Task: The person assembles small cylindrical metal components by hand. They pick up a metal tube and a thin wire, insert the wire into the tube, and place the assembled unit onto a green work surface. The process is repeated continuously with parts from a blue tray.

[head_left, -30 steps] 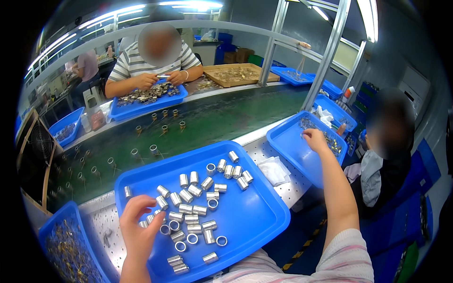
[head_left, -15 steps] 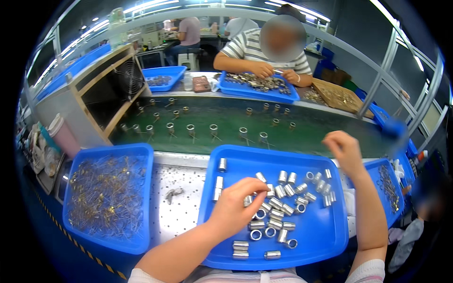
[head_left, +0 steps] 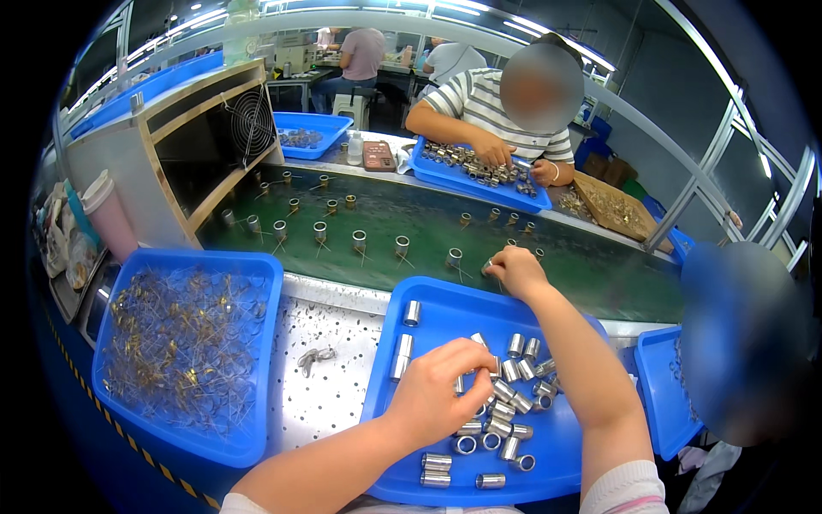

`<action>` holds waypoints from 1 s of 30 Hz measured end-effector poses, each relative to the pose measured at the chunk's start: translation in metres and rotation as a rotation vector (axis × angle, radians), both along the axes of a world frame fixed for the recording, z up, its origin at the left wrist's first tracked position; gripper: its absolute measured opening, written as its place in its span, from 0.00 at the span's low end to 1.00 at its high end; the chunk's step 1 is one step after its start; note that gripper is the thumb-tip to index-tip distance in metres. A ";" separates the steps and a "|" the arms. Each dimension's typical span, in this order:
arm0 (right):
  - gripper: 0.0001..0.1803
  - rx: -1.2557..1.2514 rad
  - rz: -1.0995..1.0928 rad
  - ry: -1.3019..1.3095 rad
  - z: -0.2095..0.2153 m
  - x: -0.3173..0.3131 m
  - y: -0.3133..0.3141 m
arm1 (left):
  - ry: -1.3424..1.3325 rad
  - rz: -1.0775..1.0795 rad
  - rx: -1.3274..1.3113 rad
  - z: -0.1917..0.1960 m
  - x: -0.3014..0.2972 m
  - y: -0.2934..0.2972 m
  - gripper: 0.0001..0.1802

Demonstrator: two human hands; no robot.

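My left hand (head_left: 441,385) is over the blue tray (head_left: 390,428) in front of me, which holds several shiny metal sleeves (head_left: 491,481). Its thumb and fingertips are pinched together, apparently on a metal sleeve (head_left: 495,367) that they partly cover. Beyond the tray, my right hand (head_left: 521,272) reaches across to the green belt (head_left: 360,278). Its fingertips are closed on a metal sleeve (head_left: 488,267), mostly hidden by the fingers. Left of it on the belt stand several sleeves with thin wire legs (head_left: 402,246).
A blue tray of tangled wire pieces (head_left: 184,360) lies at my left. Between the trays is a perforated metal surface (head_left: 330,394). Across the belt a person (head_left: 492,107) works over a blue tray of metal parts (head_left: 479,176). A wooden-framed box with a fan (head_left: 214,154) stands far left.
My right hand has swung left and forward, from the tray's far right corner to the sleeve on the belt. My left hand stays pinched over the tray. The whole view has shifted slightly.
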State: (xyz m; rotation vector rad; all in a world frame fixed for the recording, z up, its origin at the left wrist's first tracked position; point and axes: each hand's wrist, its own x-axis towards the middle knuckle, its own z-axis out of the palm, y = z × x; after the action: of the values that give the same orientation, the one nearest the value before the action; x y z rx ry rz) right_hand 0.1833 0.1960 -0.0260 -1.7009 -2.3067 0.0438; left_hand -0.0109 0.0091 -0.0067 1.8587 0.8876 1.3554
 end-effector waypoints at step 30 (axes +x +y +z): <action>0.06 -0.375 0.339 1.008 0.034 0.005 -0.182 | -0.248 -0.236 -0.407 -0.003 0.000 -0.001 0.17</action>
State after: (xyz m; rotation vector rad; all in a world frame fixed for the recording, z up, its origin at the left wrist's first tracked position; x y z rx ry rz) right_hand 0.1882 0.0136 0.0076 -0.9804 -1.7792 1.1630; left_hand -0.0107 0.0082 -0.0096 1.4010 0.7256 1.1306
